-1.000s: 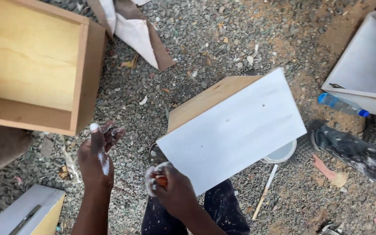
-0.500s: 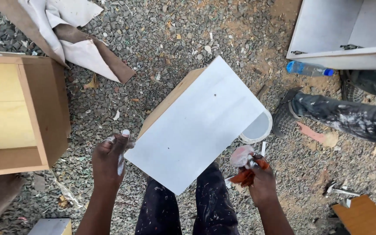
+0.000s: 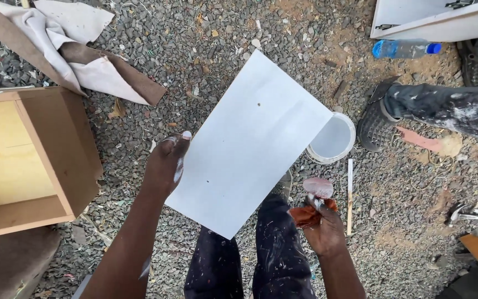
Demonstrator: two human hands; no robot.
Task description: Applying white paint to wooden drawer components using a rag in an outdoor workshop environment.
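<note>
On loose gravel between open wooden boxes: white board (image 3: pixel 248 147) propped across paint-flecked knees, steadied at its left edge by left hand (image 3: pixel 167 163), fingers spread narrow and flat against the side rather than wrapped round it. Right hand (image 3: pixel 322 224) closed round a rust-coloured rag and a putty knife (image 3: pixel 316 191), blade loaded with pale filler, hovering just off the board's lower right edge. Long axis running on a diagonal, near corner low toward the lap, far corner pointing up and right toward a white tub (image 3: pixel 332 138) partly tucked under the far edge. Risks, as a judgement: a light one-sided grip likely to let the panel pivot or slide off the knees under blade pressure; far corner close enough to tip or dip into the tub; grit from the gravel apt to mar a wet face. Another person's spattered trouser leg and shoe (image 3: pixel 374 119) near the tub, plastic bottle (image 3: pixel 405 49) beyond.
</note>
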